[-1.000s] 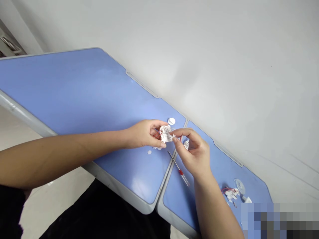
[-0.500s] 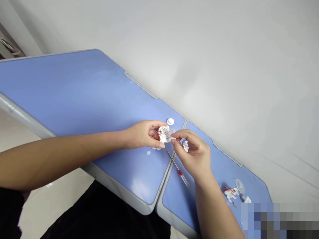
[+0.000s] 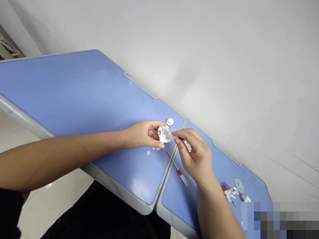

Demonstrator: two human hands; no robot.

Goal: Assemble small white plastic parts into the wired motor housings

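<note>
Between the fingers and thumb of my left hand (image 3: pixel 142 134) is a round white plastic part (image 3: pixel 164 134) with a ringed centre. Red and blue wires (image 3: pixel 155 134) run from its left side toward my palm. My right hand (image 3: pixel 198 154) is just to the right of this part, thumb and forefinger pinched on a small pale piece too blurred to name. A white disc (image 3: pixel 169 121) lies on the table beyond the held part. On the near side are a smaller white disc (image 3: pixel 148 152) and a screwdriver (image 3: pixel 178 169) with a clear and red handle.
The blue table (image 3: pixel 74 93) is made of two sections with a seam near my hands. Another round white part (image 3: pixel 187 146) lies partly behind my right hand. At the right are white pieces with red wires (image 3: pixel 230 192) and a clear disc (image 3: pixel 238 186). A wall backs the table.
My right hand has shifted slightly right, widening the gap from the round white part. My left hand keeps its hold in nearly the same place.
</note>
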